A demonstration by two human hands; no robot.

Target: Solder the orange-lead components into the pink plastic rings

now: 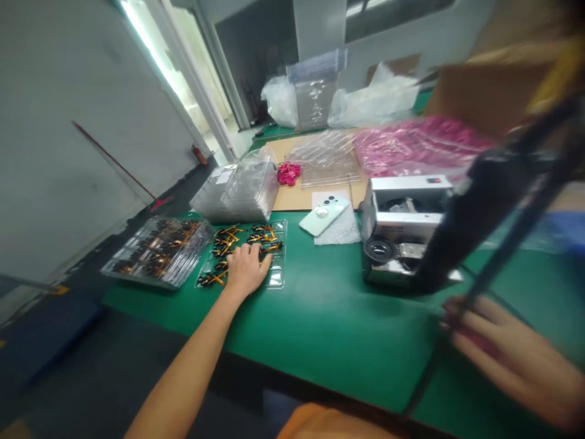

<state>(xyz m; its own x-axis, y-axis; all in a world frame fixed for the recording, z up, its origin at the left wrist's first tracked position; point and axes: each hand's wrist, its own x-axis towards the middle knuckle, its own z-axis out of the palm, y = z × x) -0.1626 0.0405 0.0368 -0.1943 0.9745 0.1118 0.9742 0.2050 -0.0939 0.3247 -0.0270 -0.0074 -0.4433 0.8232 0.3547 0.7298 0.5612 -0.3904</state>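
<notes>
My left hand [247, 268] reaches over a clear plastic tray [275, 278] that holds small black parts with orange strips [226, 241]. Its fingers curl down among the parts, with the thumb to the right; what they grip is hidden. At the right, my right hand [498, 347] is blurred, its fingers pressed together around something I cannot make out. A dark strap-like shape passes in front of it. Beyond that hand stands a silver and black machine [406, 225] with a round black knob [379, 249].
Stacked trays of similar parts [158, 250] sit at the left table edge. Behind are stacked clear trays [237, 189], a pale green phone [323, 214] on bubble wrap [345, 228], pink pieces [289, 174] and a bag of pink items [415, 143]. The green table [320, 323] ends nearest me.
</notes>
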